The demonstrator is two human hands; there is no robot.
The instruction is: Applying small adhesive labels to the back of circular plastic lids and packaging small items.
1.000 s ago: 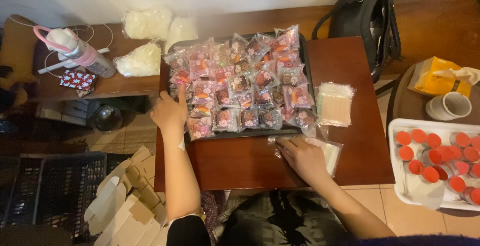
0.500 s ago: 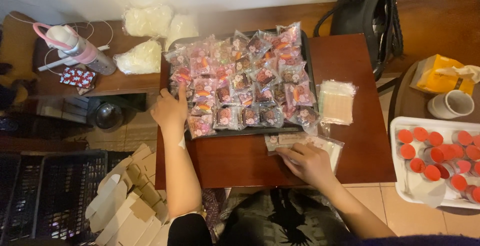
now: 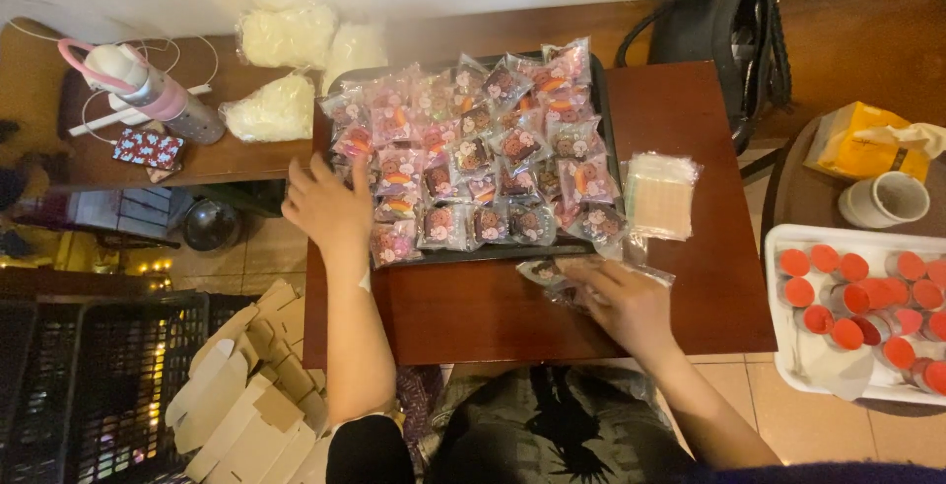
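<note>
A: Status on the hands?

B: Left hand (image 3: 330, 206) sits at 9 o'clock of the black tray (image 3: 608, 154), over its left edge. Fingers (image 3: 299, 176) spread, flat, resting on the wrapped pastries (image 3: 473, 159) in that corner. Not pinching anything.

A: Right?

B: Right hand (image 3: 626, 302) is on the tabletop (image 3: 680, 277) at 5 o'clock of the tray, just below its front rim. Fingers lie pressed together on a small clear packet (image 3: 545, 272) with a dark pastry inside. It rests on loose clear bags (image 3: 645, 272) under the hand. Can't tell if it's a real pinch or just pressing down.

A: Tray contents?

B: Full of wrapped pastries, pink and clear wrappers, rows overlapping. Tray covers the far half of the dark red tabletop.

A: Around it?

B: Stack of clear bags (image 3: 658, 194) at 3 o'clock, touching the tray edge. Black bag (image 3: 724, 21) at 1 o'clock. White bin of red-capped jars (image 3: 867, 302) at 4 o'clock on a separate round table, with a white cup (image 3: 882, 198) and yellow tissue box (image 3: 862, 139) behind it. Pink bottle (image 3: 148, 95) and white plastic bags (image 3: 286, 70) at 10 o'clock on the bench. Flat cardboard boxes (image 3: 246, 395) on the floor at 7 o'clock.
</note>
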